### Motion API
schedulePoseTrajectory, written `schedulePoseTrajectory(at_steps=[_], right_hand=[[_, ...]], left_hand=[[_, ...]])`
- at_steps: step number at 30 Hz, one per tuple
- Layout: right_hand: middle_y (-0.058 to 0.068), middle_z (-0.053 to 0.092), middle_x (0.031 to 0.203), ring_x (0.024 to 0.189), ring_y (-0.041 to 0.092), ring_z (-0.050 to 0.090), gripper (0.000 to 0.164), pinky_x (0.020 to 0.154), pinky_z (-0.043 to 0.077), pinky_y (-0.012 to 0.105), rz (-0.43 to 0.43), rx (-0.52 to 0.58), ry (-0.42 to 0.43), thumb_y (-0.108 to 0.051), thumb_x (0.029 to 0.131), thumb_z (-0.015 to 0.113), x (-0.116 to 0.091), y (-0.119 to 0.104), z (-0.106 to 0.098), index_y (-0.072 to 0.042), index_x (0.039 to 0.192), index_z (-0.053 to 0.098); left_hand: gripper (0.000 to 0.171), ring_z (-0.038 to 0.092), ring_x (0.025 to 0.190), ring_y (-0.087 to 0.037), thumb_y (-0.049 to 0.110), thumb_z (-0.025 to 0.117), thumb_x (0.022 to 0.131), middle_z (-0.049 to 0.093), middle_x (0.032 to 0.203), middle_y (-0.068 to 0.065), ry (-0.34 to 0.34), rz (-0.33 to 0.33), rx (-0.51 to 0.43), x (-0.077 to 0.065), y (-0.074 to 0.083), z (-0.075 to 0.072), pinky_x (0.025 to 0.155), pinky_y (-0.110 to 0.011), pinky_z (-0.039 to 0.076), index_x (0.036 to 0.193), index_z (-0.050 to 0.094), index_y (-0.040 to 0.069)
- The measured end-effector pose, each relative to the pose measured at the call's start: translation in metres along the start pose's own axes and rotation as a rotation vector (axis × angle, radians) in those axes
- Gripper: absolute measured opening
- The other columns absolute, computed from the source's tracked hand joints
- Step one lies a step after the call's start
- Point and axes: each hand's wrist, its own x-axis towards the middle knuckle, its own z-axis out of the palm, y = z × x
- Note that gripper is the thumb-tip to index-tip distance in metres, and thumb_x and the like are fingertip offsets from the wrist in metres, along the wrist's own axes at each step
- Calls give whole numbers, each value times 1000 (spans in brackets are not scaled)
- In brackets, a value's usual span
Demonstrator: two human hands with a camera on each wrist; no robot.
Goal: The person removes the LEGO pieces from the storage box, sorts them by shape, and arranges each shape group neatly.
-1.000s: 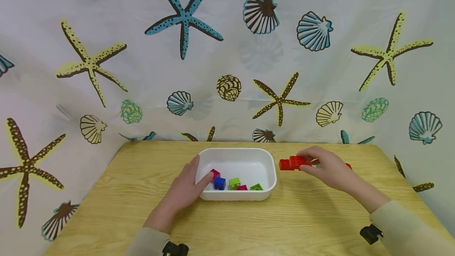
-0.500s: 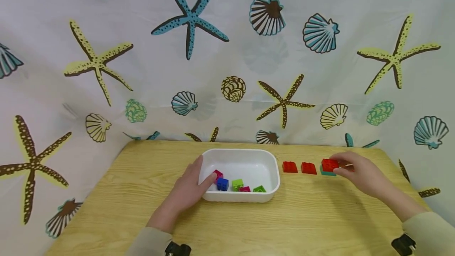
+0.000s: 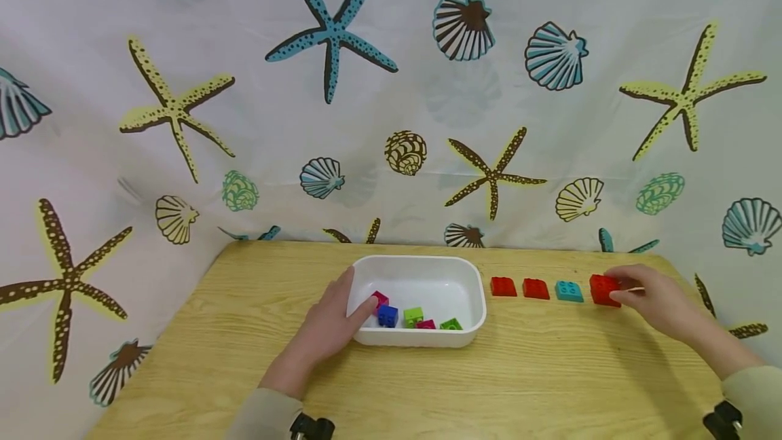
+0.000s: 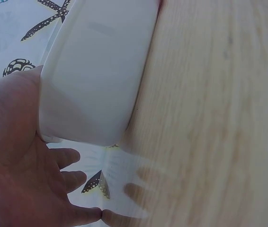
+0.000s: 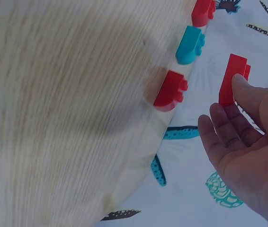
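Left hand [image 3: 326, 323]: holding a smooth, round-cornered white tray [image 3: 421, 338], thumb inside;
Right hand [image 3: 656, 299]: pinching a studded red brick [image 5: 231, 71];
Table [image 3: 489, 386]: pale grained wood.

No lettering or numbers can be read.

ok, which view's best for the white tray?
Head. It has the white tray fully in frame, with its inside and the small blocks in it visible; the left hand covers part of one end. Left wrist shows only some of the tray's outside, cut off at the picture's top. Right wrist doesn't show it.
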Motion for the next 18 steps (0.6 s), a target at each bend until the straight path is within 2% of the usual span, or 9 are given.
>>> schedulePoseTrajectory(at_steps=[9,18], right_hand=[[36,67,129,113,52,68,42,97,58,68,87,-50,-19,-6,105,75,-4,25,-10,18,137,63],[38,67,129,111,54,68,42,97,56,71,105,-70,-37,-6,103,76,-12,59,-16,18,135,63]], left_hand=[[97,12,167,-49,60,56,111,17,182,-21,6,-2,7,-2,-1,0,128,-75,13,178,10,7],[97,12,167,-50,58,57,111,16,182,-22,1,-3,-1,-3,3,-1,128,-75,13,178,9,6]])
